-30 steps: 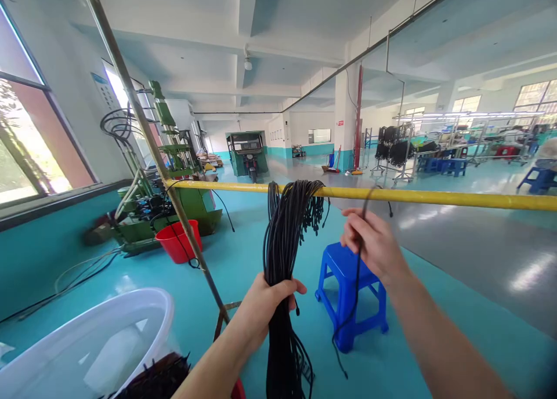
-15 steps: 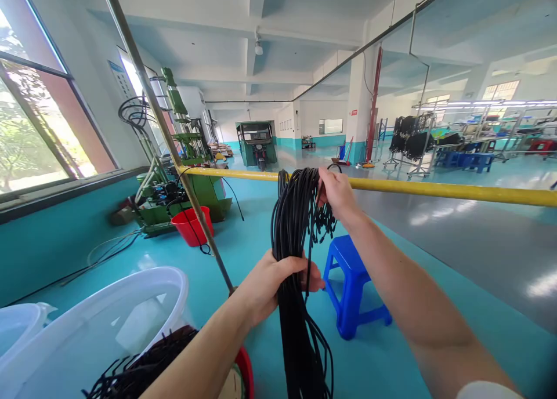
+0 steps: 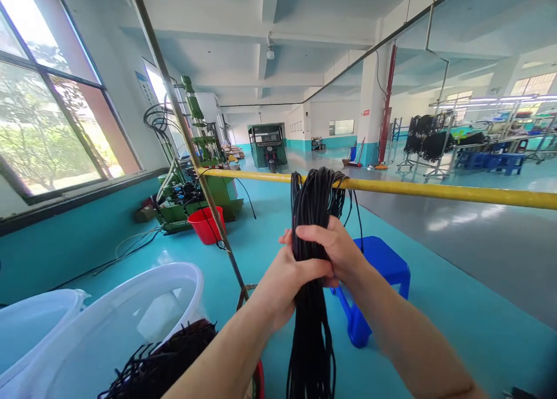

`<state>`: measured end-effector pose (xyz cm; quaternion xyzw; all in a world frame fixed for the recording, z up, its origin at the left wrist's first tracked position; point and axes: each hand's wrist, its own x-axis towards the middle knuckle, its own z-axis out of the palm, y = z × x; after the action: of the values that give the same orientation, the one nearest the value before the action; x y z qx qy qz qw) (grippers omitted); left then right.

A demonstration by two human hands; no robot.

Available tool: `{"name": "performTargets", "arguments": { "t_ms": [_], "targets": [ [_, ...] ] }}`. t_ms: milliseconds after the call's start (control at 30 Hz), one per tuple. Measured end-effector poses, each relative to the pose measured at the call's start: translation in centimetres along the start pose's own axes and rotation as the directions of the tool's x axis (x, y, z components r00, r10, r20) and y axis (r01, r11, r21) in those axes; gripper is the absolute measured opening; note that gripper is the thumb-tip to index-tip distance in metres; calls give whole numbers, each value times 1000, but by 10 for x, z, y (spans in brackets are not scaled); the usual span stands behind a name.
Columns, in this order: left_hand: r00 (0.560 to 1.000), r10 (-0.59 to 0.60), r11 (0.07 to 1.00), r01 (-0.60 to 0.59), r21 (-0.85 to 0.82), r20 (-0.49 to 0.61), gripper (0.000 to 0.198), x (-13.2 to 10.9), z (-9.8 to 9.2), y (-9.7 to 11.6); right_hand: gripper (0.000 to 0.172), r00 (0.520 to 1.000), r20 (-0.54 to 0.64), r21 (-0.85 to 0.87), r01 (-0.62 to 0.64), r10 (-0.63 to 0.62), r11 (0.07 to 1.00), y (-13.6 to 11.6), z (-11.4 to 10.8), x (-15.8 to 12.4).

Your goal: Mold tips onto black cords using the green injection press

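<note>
A thick bundle of black cords (image 3: 310, 329) hangs over the yellow rail (image 3: 413, 191), its long strands dropping in front of me. My left hand (image 3: 287, 280) is wrapped round the bundle below the rail, thumb across the front. Just above it, my right hand (image 3: 335, 245) grips the same bundle from the right side, and the two hands touch. Behind the rail, shorter cord ends dangle, and two loose strands stick out on the right. At the lower left lies another pile of black cords (image 3: 161, 358), partly hidden by my left forearm.
Two large white tubs (image 3: 194, 289) stand at the left. A blue stool (image 3: 383, 260) is behind my right hand. A slanted metal pole (image 3: 174, 103) meets the rail's left end. A red bucket (image 3: 204, 228) and green machine (image 3: 221, 196) sit beyond it.
My right hand has come down from the rail top onto the bundle beside my left hand. The cords are gathered closer together. The view has shifted slightly left.
</note>
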<state>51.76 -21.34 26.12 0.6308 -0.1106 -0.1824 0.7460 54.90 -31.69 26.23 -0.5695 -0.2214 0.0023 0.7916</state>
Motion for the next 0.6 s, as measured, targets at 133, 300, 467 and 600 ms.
{"name": "performTargets", "arguments": {
  "t_ms": [133,300,467,600],
  "targets": [
    [999,-39,999,39,35,10,35,-1,-5,-35,20,993,-120,76,12,-2,997,-31,-21,58],
    [1000,-13,998,11,-70,-28,27,14,2,-65,28,962,-168,89,-203,216,975,-43,-44,116],
    [984,71,997,-74,-16,-161,19,25,1,-44,35,948,13,29,-319,319,947,-18,-35,87],
    [970,183,983,-178,45,-159,20,49,-6,-31,11,978,-63,-116,-207,201,971,-8,-30,78]
  ]
}}
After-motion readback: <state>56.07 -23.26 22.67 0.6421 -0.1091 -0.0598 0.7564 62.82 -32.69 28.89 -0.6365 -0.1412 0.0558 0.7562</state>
